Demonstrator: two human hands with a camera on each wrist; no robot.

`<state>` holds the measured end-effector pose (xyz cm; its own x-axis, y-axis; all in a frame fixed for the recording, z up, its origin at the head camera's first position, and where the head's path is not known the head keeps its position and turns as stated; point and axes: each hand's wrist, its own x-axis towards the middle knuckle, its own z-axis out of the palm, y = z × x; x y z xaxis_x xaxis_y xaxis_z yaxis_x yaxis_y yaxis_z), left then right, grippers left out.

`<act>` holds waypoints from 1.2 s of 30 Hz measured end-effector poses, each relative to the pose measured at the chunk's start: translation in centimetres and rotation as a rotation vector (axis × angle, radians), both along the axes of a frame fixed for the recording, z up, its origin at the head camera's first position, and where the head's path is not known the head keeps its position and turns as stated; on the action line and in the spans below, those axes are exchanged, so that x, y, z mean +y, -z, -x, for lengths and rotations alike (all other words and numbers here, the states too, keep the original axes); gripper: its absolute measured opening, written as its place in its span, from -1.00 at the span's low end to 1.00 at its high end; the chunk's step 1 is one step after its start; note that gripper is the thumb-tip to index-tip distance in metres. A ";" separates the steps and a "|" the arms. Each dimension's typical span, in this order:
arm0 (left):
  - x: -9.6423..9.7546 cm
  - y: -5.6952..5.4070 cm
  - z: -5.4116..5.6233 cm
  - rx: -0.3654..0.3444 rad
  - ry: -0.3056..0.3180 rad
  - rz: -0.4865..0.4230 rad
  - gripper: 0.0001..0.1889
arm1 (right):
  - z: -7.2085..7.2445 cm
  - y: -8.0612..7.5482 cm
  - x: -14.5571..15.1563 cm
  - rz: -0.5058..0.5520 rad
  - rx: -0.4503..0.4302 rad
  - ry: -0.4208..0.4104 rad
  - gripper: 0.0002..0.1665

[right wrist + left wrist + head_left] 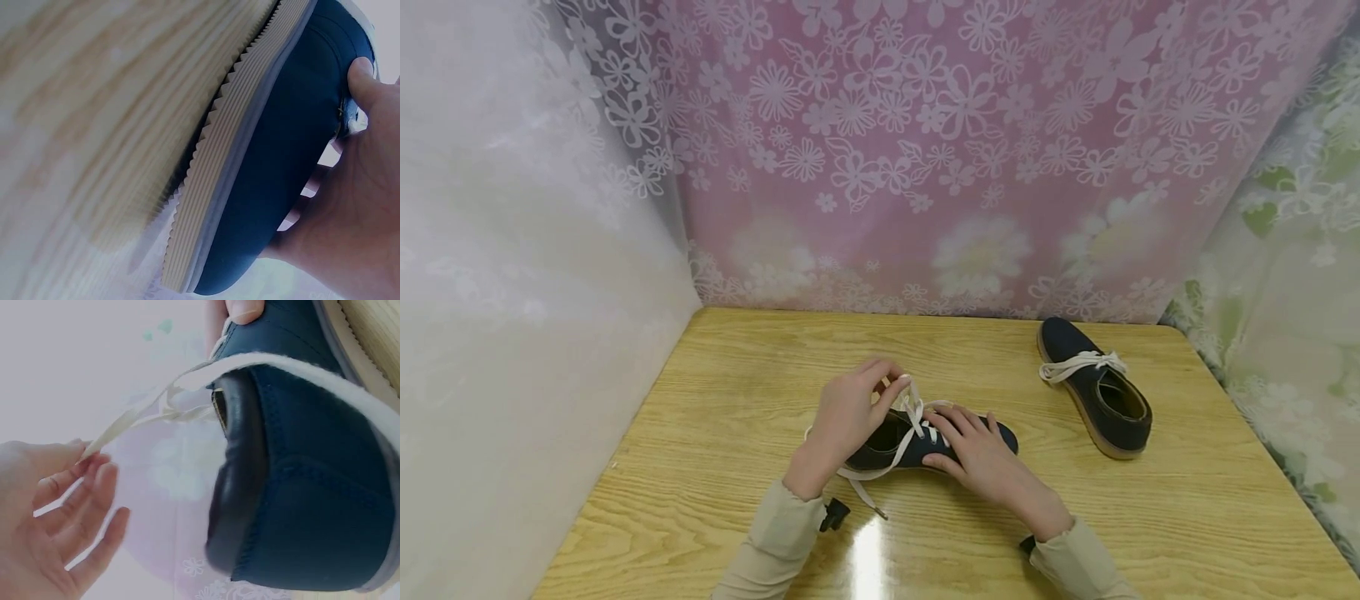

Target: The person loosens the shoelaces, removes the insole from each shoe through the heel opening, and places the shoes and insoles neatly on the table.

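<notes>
A dark navy shoe (917, 454) with white laces sits on the table, toe toward the right. My left hand (844, 415) is above its opening and pinches a white shoelace (122, 425) between thumb and index finger, drawing it taut away from the shoe; the other fingers are loosely bent. My right hand (983, 457) holds the front of the shoe, thumb (362, 80) on the near side and fingers across the top by the eyelets. The laces cross over the tongue, and one loose lace end (868, 497) trails onto the table in front of the shoe.
A matching navy shoe (1067, 337), its white laces tied in a bow, stands at the back right of the wooden table (737, 375). A pink flowered curtain (880, 150) hangs behind the table, with pale sheets on both sides.
</notes>
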<state>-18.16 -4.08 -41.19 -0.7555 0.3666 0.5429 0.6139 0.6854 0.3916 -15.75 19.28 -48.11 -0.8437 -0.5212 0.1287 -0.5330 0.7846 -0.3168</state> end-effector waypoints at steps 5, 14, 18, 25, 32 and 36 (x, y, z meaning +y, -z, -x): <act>-0.1 -0.1 0.1 -0.041 -0.019 -0.021 -0.90 | 0.1 0.1 0.0 0.003 -0.003 0.001 -0.21; -0.2 0.7 -0.1 -0.169 0.030 0.259 -0.64 | 0.1 0.1 0.0 -0.009 -0.002 -0.008 -0.20; 0.2 1.1 -0.1 -0.198 0.093 0.270 -0.73 | 0.1 0.1 0.0 -0.008 0.002 -0.012 -0.21; 0.6 1.4 0.0 -0.120 0.092 0.166 -0.88 | 0.0 0.0 -0.1 -0.012 0.006 -0.013 -0.22; 0.1 0.1 0.2 0.122 0.009 -0.095 -0.86 | 0.1 0.1 -0.1 -0.020 -0.005 0.001 -0.22; -0.5 -0.7 0.3 0.191 -0.007 -0.250 -0.89 | 0.2 0.1 0.0 -0.017 -0.012 0.005 -0.21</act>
<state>-18.49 -4.59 -40.51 -0.6334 0.1992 0.7478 0.6881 0.5871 0.4264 -15.91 19.27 -48.21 -0.8476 -0.5192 0.1099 -0.5256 0.7926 -0.3092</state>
